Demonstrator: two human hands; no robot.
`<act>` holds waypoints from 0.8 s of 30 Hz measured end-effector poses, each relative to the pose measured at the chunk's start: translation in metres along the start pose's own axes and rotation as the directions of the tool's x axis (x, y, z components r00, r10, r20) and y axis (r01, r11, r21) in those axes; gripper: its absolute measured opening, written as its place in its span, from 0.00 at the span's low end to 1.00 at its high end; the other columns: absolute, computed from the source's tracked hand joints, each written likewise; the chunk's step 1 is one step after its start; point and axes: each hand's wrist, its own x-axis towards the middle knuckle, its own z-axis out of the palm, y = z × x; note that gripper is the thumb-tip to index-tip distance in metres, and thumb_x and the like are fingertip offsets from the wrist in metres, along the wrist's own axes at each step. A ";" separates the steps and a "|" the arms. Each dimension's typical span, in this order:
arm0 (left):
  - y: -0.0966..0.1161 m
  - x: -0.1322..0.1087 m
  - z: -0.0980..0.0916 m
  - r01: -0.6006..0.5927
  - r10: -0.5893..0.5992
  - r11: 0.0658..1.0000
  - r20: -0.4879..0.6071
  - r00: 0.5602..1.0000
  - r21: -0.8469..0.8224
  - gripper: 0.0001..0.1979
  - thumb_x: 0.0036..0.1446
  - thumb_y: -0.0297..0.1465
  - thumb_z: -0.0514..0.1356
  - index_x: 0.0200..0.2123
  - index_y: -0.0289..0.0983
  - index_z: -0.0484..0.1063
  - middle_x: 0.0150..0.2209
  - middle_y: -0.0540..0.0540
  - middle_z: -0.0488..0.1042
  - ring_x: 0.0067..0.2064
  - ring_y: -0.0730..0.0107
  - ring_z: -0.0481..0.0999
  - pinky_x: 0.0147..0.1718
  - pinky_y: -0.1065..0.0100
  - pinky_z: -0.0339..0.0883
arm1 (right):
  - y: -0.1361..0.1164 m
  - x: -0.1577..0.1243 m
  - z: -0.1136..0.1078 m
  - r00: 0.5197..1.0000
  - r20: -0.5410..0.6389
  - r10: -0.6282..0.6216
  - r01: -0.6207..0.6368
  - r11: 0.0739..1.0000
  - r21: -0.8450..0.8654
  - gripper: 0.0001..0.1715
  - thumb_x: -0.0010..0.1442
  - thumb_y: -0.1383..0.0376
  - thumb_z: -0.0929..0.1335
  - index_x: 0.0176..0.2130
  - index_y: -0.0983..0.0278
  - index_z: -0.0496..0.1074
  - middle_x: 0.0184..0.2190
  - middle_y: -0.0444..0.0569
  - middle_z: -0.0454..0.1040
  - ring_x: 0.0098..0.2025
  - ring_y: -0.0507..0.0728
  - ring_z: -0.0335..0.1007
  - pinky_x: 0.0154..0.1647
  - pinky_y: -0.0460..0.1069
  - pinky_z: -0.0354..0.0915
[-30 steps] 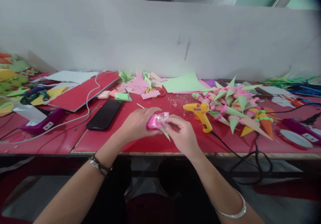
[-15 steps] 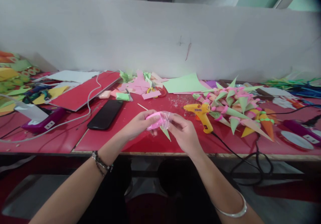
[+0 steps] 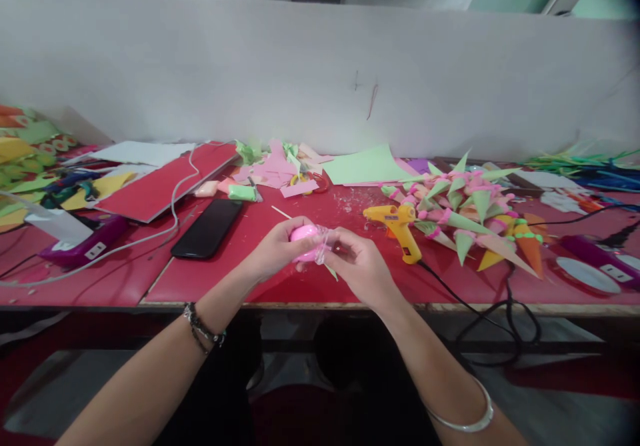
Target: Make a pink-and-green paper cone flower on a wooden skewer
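Note:
Between my hands is a bright pink lump of modelling clay (image 3: 303,241) in a clear plastic wrapper (image 3: 323,246). My left hand (image 3: 280,247) is closed around the clay, thumb on top. Fingers of my right hand (image 3: 357,259) pinch the gathered end of the wrapper. A light green paper tip (image 3: 331,271) shows just under the hands, mostly hidden by them. Behind my left hand a thin pale stick (image 3: 281,212) lies on the red table (image 3: 280,289). A yellow glue gun (image 3: 400,226) rests to the right of my right hand.
Paper cones (image 3: 460,213) with pink trim are heaped at the right, near a white dish (image 3: 587,275). A black phone (image 3: 207,229) and a red board (image 3: 170,183) lie at the left, with a white cable across. Paper scraps (image 3: 273,166) and a green sheet (image 3: 363,165) sit behind.
The plastic has been drawn together more tightly at the clay's right side, and the clay looks rounder. Less of the green paper tip shows below the hands. Both hands stay nearly in place.

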 end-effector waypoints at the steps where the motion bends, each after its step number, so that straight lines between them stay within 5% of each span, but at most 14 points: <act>1: 0.001 0.000 0.000 -0.003 0.003 1.000 0.005 1.000 0.005 0.12 0.51 0.37 0.59 0.30 0.34 0.63 0.18 0.54 0.67 0.15 0.84 0.62 0.15 0.78 0.55 | -0.002 0.000 -0.001 1.000 0.017 0.020 -0.020 1.000 0.000 0.05 0.52 0.68 0.65 0.33 0.64 0.70 0.30 0.45 0.69 0.33 0.51 0.67 0.33 0.44 0.64; 9: 0.002 0.002 -0.009 -0.005 0.005 1.000 0.111 0.994 0.003 0.14 0.51 0.39 0.59 0.28 0.34 0.62 0.17 0.55 0.64 0.15 0.85 0.59 0.14 0.79 0.50 | -0.005 0.000 -0.007 0.997 0.083 -0.004 0.006 1.000 -0.018 0.05 0.54 0.65 0.65 0.30 0.65 0.70 0.28 0.45 0.68 0.32 0.51 0.65 0.32 0.44 0.62; 14: 0.004 0.002 -0.021 0.026 -0.032 0.999 0.168 0.985 0.037 0.14 0.52 0.40 0.57 0.26 0.35 0.61 0.16 0.56 0.60 0.15 0.85 0.56 0.15 0.78 0.49 | 0.004 0.006 -0.021 0.994 -0.095 0.055 -0.017 0.932 0.362 0.07 0.54 0.60 0.65 0.28 0.61 0.68 0.22 0.41 0.64 0.26 0.48 0.63 0.33 0.46 0.65; 18: 0.007 -0.001 -0.039 0.015 0.003 0.959 -0.066 0.998 0.284 0.13 0.53 0.40 0.55 0.26 0.36 0.62 0.18 0.55 0.62 0.18 0.81 0.60 0.19 0.75 0.55 | 0.006 0.009 -0.029 0.961 -0.248 0.124 0.007 0.884 0.468 0.08 0.54 0.59 0.65 0.28 0.60 0.68 0.23 0.41 0.65 0.27 0.48 0.64 0.38 0.49 0.68; 21: 0.002 0.001 -0.060 0.123 0.113 0.759 -0.315 0.942 0.639 0.15 0.52 0.43 0.53 0.30 0.36 0.66 0.26 0.49 0.68 0.28 0.72 0.67 0.27 0.70 0.60 | 0.005 0.008 -0.024 0.961 -0.210 0.181 -0.055 0.866 0.497 0.10 0.53 0.57 0.65 0.31 0.61 0.70 0.28 0.45 0.70 0.32 0.51 0.68 0.42 0.51 0.67; 24: -0.010 0.004 -0.078 0.278 0.100 0.552 -0.394 0.914 0.786 0.16 0.48 0.44 0.56 0.29 0.35 0.67 0.28 0.44 0.70 0.35 0.59 0.69 0.32 0.62 0.61 | 0.005 0.007 -0.015 0.966 -0.168 0.198 -0.086 0.853 0.515 0.10 0.49 0.59 0.68 0.31 0.62 0.70 0.27 0.44 0.71 0.30 0.50 0.68 0.42 0.51 0.67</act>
